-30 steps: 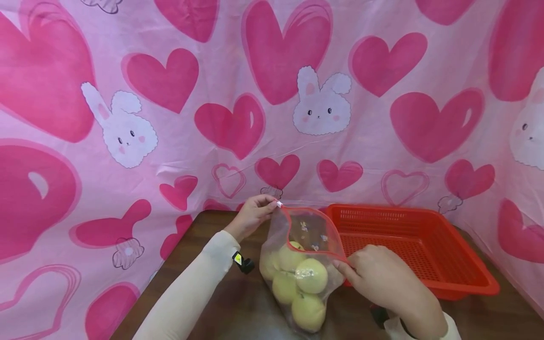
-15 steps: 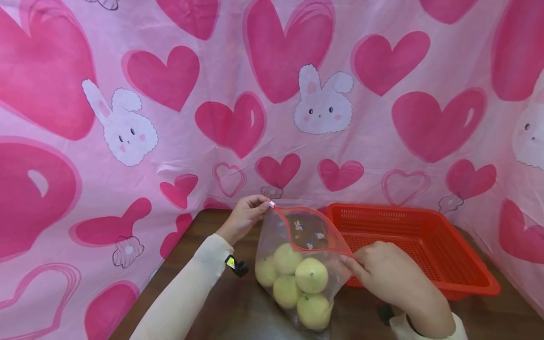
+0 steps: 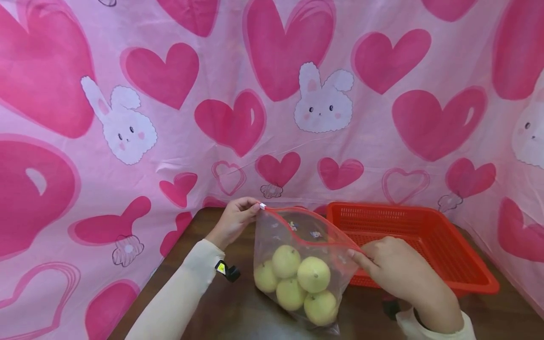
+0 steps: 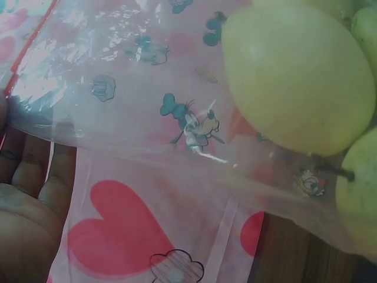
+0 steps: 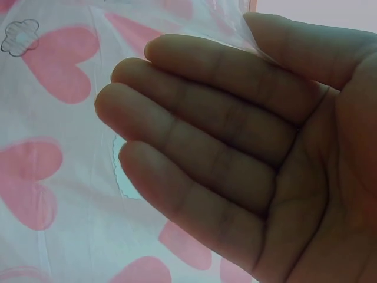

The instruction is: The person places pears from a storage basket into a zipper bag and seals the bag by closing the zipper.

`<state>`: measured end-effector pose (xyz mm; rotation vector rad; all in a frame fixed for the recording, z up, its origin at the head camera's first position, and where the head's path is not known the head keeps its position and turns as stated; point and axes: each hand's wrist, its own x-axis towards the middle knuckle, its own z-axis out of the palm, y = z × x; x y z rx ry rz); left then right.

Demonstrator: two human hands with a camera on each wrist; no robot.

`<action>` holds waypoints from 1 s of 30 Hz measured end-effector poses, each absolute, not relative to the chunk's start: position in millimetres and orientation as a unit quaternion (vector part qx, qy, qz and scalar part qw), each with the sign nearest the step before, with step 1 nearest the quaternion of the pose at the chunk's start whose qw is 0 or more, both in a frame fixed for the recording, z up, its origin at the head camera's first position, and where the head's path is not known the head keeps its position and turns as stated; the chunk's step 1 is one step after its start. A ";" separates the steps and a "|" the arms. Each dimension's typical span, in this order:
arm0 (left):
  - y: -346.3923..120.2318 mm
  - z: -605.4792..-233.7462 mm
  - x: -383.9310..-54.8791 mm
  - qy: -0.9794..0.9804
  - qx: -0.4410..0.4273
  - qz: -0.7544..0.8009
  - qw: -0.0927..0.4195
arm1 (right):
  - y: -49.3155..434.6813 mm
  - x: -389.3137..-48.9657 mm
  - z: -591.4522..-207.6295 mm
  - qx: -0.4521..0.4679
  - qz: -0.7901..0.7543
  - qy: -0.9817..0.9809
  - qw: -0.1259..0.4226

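A clear zip bag (image 3: 346, 276) with a red zip edge and small cartoon prints holds several round yellow-green pears (image 3: 313, 275). My left hand (image 3: 233, 220) pinches the white slider (image 3: 262, 206) at the left end of the zip. At the other end, my right hand (image 3: 397, 267) pinches the red edge between thumb and forefinger. Between the hands the mouth gapes a little. The left wrist view shows a stemmed pear (image 4: 300, 76) through the film. In the right wrist view the other fingers (image 5: 194, 124) lie extended beside the bag's corner.
A red plastic basket (image 3: 446, 245) with perforated walls stands behind the right hand. Everything rests on a dark wooden table (image 3: 229, 307). A pink cloth (image 3: 170, 141) with hearts and rabbits hangs behind and at the sides.
My left hand has moved left with the slider and my right hand right with its edge. The mouth is stretched wider and looks narrower front to back; the pears have shifted slightly.
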<state>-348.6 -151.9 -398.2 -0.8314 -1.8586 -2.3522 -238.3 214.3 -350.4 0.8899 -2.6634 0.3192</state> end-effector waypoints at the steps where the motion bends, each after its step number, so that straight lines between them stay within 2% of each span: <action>1: -153.2 -397.9 -347.2 -0.597 -0.268 -0.756 0.016 | 215.2 -238.9 -349.9 0.310 0.112 -0.931 0.157; 18: -163.5 -400.1 -325.3 -0.607 -0.263 -0.747 0.072 | 235.2 -257.2 -353.3 0.317 0.178 -0.923 0.129; 25: -161.4 -399.0 -312.4 -0.629 -0.259 -0.724 0.115 | 245.8 -263.5 -355.8 0.326 0.199 -0.914 0.137; 30: -161.2 -399.7 -307.5 -0.629 -0.258 -0.722 0.128 | 246.9 -263.4 -354.2 0.329 0.201 -0.912 0.139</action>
